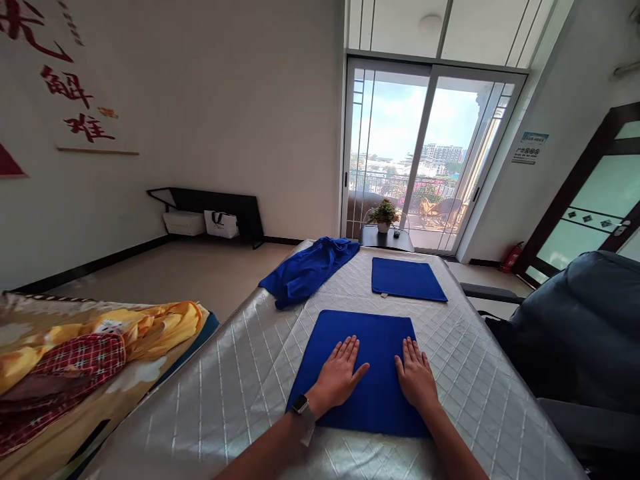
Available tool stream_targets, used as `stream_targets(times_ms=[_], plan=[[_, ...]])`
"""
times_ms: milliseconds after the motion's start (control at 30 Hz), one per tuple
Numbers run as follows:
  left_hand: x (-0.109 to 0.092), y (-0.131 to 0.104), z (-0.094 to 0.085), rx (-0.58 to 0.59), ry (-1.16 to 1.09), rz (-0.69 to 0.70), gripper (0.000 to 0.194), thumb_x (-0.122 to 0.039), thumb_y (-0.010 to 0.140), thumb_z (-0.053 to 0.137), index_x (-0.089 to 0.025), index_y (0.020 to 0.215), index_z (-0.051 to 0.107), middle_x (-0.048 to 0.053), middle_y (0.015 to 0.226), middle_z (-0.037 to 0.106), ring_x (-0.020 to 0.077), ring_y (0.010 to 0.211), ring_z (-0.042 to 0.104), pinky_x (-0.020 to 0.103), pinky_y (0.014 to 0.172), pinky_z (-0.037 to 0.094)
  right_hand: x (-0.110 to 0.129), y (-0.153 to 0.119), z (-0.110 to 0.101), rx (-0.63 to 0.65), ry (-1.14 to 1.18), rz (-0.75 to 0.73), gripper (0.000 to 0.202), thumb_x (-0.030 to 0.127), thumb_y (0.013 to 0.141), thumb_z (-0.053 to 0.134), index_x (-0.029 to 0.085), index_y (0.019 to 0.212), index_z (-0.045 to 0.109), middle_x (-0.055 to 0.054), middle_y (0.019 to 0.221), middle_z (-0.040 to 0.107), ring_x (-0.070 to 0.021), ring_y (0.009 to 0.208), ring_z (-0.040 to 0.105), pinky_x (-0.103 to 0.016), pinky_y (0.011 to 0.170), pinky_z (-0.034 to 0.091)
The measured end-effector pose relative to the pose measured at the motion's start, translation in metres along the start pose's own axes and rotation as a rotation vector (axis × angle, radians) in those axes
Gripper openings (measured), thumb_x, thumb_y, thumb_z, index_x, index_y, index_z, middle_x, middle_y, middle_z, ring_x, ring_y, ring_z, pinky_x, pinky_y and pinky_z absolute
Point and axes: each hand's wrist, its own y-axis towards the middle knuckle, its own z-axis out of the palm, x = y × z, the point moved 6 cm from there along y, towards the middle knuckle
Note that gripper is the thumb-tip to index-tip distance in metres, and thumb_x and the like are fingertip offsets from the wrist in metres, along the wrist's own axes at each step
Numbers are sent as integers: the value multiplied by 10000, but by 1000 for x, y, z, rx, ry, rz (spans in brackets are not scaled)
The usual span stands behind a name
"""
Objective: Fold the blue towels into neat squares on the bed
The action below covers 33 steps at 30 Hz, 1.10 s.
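Folded blue cloth (365, 347) beneath both hands.

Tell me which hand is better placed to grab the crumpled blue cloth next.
Left, probably. The crumpled blue cloth lies far left on the mattress, on the left hand side. Both hands press flat on the near folded cloth; the right hand would cross over.

Left hand (339, 375) and right hand (415, 375) lie flat, fingers spread, on a folded blue cloth (367, 333) atop the quilted mattress (240, 373)

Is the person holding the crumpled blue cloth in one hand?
No, both hands, left hand and right hand, lie flat on the folded blue cloth.
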Motion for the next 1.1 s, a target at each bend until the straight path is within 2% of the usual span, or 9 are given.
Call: stream_targets(times_ms=[133, 233, 467, 600, 733, 867, 933, 1000, 1100], plan=[[52, -31, -11, -7, 41, -138, 780, -660, 1016, 213, -125, 1575, 312, 116, 1649, 273, 261, 1526, 257, 459, 1242, 258, -1, -1, 2, 1, -5, -2, 661, 432, 1026, 147, 108, 1602, 178, -52, 1680, 127, -193, 1554, 89, -396, 1248, 64], [72, -49, -15, -28, 53, -183, 774, -657, 1017, 219, -130, 1577, 308, 107, 1652, 262, 258, 1525, 258, 450, 1243, 257, -2, -1, 3, 0, -9, 7, 669, 448, 1024, 151, 115, 1603, 176, -46, 1679, 128, -194, 1553, 102, -397, 1248, 74], [72, -55, -19, -86, 39, -173, 757, -641, 1018, 262, -136, 1579, 316, 123, 1631, 331, 267, 1520, 275, 468, 1239, 275, -2, -6, -2, 2, -34, -1, 659, 425, 1022, 185, 105, 1597, 208, -49, 1674, 159, -195, 1550, 118, -400, 1251, 96], [72, -55, -18, -79, 22, -176, 766, -638, 1019, 252, -119, 1579, 310, 130, 1638, 315, 272, 1518, 278, 461, 1239, 271, -6, -35, 3, 24, -35, -20, 655, 418, 1018, 202, 105, 1593, 226, -54, 1665, 183, -210, 1549, 126, -430, 1256, 101], [74, -55, -17, -74, 12, -186, 767, -643, 1017, 252, -123, 1579, 309, 125, 1642, 299, 268, 1523, 266, 463, 1240, 271, -8, -71, 13, -6, 18, -52, 676, 465, 1024, 153, 114, 1597, 216, -47, 1667, 162, -199, 1546, 118, -435, 1258, 139], [78, -54, -18, -61, 6, -207, 767, -650, 1014, 266, -131, 1576, 312, 114, 1642, 287, 265, 1522, 264, 458, 1239, 277, -7, -88, 18, -35, 49, -63, 691, 484, 1022, 163, 99, 1586, 269, -68, 1661, 181, -217, 1543, 134, -452, 1257, 166], [72, -51, -20, -76, 8, -214, 760, -648, 1013, 280, -143, 1581, 303, 114, 1638, 294, 275, 1519, 268, 468, 1237, 281, -6, -89, 17, -47, 67, -64, 685, 482, 1021, 180, 106, 1584, 283, -75, 1658, 202, -228, 1541, 142, -466, 1256, 175], [54, -47, -20, -82, 2, -200, 745, -635, 1018, 283, -155, 1588, 280, 116, 1638, 290, 285, 1518, 268, 483, 1234, 284, -5, -89, 15, -59, 79, -67, 674, 474, 1021, 187, 118, 1584, 291, -75, 1655, 213, -232, 1540, 144, -468, 1255, 178], [-1, -38, -11, -49, -48, -68, 705, -602, 1031, 287, -189, 1599, 238, 102, 1640, 285, 277, 1515, 278, 486, 1227, 300, -4, -88, 14, -66, 76, -72, 670, 461, 1022, 197, 105, 1580, 300, -88, 1652, 211, -237, 1537, 154, -465, 1255, 178]])
